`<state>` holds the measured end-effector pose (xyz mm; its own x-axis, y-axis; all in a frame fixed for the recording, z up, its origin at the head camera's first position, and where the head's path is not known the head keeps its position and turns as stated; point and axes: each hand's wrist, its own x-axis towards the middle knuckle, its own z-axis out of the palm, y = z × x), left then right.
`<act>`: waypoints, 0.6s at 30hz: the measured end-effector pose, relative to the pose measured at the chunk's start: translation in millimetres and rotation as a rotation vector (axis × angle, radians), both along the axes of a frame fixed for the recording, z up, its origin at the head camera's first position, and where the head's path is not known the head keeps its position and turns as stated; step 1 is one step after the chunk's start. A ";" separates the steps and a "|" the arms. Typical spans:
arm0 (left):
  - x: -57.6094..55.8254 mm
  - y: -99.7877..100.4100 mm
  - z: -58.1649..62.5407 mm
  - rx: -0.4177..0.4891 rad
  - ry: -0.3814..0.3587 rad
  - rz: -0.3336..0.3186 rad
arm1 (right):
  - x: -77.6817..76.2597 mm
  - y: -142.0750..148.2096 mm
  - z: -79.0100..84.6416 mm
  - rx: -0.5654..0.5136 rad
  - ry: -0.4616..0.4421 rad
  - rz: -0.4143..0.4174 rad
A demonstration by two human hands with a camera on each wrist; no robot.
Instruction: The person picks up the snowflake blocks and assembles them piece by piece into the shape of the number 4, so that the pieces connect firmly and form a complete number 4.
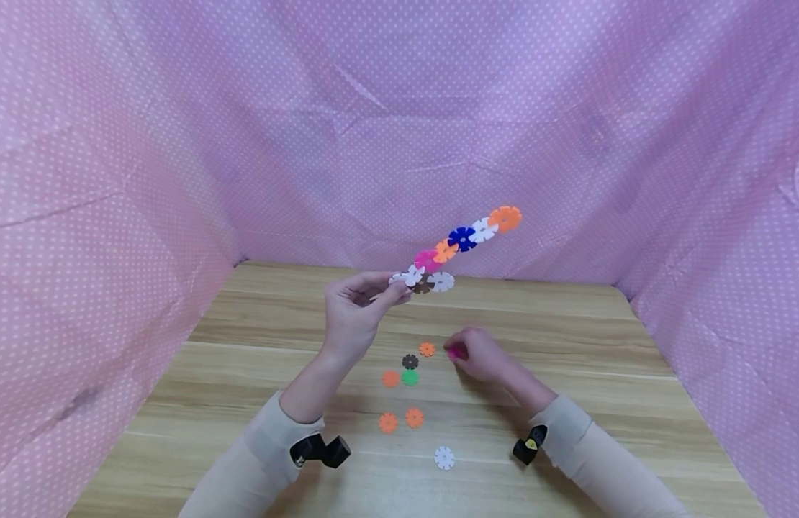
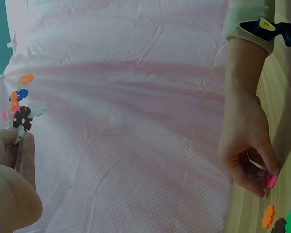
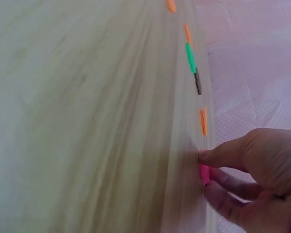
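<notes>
My left hand (image 1: 355, 316) is raised above the table and pinches a white disc at the lower end of a chain of notched plastic discs (image 1: 463, 239). The chain slants up to the right through pink, orange, dark blue and white to an orange disc (image 1: 505, 219) at its tip. A brown disc (image 2: 23, 118) and a white disc (image 1: 441, 281) branch off near the fingers. Down at the tabletop, my right hand (image 1: 480, 354) pinches a pink disc (image 3: 204, 173) between thumb and fingers, its edge by the wood.
Loose discs lie on the wooden table (image 1: 244, 374): a green one (image 1: 409, 377), a brown one (image 1: 409, 361), several orange ones (image 1: 414, 417) and a white one (image 1: 444, 457) nearer the front. A pink dotted cloth (image 1: 348, 144) hangs around the back and sides.
</notes>
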<state>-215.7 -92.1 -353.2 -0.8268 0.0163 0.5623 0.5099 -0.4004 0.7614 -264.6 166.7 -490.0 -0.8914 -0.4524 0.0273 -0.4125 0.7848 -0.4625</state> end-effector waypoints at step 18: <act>0.7 0.1 1.1 0.018 -0.006 -0.017 | 0.1 19.8 29.1 -0.233 0.011 -0.081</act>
<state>-215.0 -92.0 -352.1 -0.8298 0.0207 0.5577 0.4984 -0.4223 0.7571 -264.4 186.6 -460.9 -0.9235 -0.3599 0.1327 -0.3587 0.6878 -0.6311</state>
